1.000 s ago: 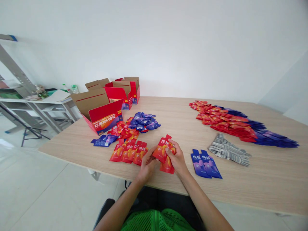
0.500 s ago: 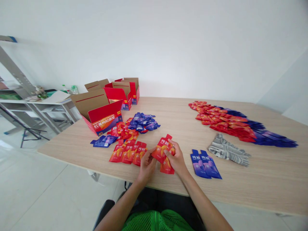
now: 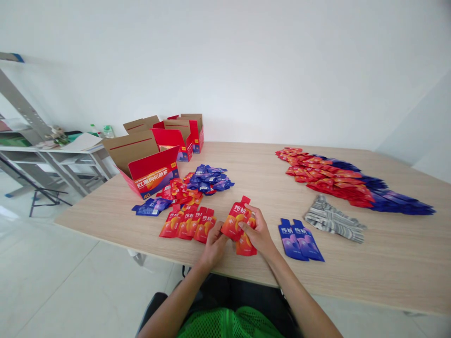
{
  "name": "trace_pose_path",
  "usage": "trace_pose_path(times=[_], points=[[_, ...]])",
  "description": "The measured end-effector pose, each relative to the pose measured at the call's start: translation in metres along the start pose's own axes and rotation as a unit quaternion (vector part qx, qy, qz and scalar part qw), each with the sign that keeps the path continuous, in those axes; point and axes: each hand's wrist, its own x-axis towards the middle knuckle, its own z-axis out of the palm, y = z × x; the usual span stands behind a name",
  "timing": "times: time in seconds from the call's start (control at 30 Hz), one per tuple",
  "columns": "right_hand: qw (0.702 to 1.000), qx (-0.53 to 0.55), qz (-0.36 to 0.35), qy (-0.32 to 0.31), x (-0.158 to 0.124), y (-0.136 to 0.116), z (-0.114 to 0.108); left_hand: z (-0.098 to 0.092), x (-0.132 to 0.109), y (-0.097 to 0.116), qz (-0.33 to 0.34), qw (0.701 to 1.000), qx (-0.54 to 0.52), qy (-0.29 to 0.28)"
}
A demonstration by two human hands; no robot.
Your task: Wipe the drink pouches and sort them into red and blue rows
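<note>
My right hand [image 3: 259, 232] is closed on at least two red spouted pouches with orange fruit prints. The front red pouch [image 3: 234, 222] stands tilted, and a second pouch [image 3: 246, 244] shows below and behind it. At the front pouch's lower left edge is my left hand [image 3: 215, 245], its fingers closed there and partly hidden behind the pouch. Left of my hands, several red pouches [image 3: 205, 226] lie overlapping in a row on the table. To the right lie two overlapping blue pouches [image 3: 295, 244], printed sides up.
Loose red and blue pouches [image 3: 209, 178] are heaped near open red cartons [image 3: 155, 176] at the left. A long fanned pile of pouches [image 3: 338, 180] lies at the right back. Grey striped gloves [image 3: 333, 219] rest on the wooden table [image 3: 246, 159]. A wall stands behind.
My left fingers have slid slightly down and back along the front pouch's edge. That pouch has turned a little, uncovering more of its front. The other things look unmoved.
</note>
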Motion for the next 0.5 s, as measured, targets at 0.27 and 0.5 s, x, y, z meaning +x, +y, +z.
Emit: trace_pose_path(times=[0.27, 0.5], points=[[0.999, 0.027, -0.004, 0.032, -0.002, 0.002, 0.010, 0.002, 0.000, 0.001, 0.006, 0.998, 0.036, 0.042], [0.998, -0.004, -0.006, 0.066, 0.002, 0.004, 0.008, 0.011, -0.005, 0.003, 0.038, 0.995, 0.054, 0.078]])
